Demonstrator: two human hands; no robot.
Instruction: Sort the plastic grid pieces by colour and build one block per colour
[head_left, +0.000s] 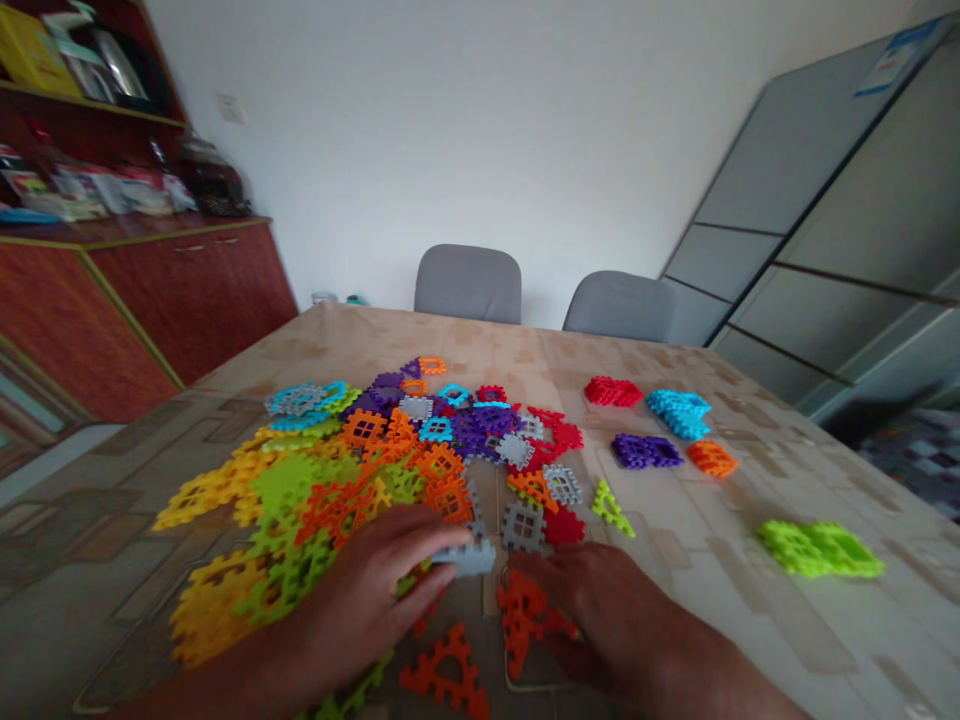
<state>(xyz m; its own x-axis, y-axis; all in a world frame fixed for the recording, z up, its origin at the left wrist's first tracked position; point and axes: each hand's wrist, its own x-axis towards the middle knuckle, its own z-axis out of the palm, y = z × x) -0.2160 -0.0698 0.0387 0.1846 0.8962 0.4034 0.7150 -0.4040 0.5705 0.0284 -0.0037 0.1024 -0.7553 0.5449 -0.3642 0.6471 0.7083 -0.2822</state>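
Note:
My left hand (pixel 390 570) is closed, its thumb and fingers pinching a small stack of grey toothed building tiles (pixel 469 557) held edge-on. Over the near part of the table, my right hand (pixel 600 600) has thumb and fingers apart. Beneath its fingers are orange-red triangular tiles (pixel 525 610); whether they touch is unclear. Just beyond its fingertips lie a grey window tile (pixel 523 526) and a red tile (pixel 564 525). Another orange-red triangle (pixel 448 672) lies between my forearms. Left of centre spreads a mixed pile with green tiles (pixel 289 485) and yellow tiles (pixel 214 605).
On the right stand separate stacks: red tiles (pixel 613 391), blue tiles (pixel 679 412), purple tiles (pixel 645 451), orange tiles (pixel 712 458) and green tiles (pixel 821 549). A loose green triangle (pixel 612 508) lies right of the pile. Two grey chairs (pixel 467 283) stand behind the table (pixel 525 350).

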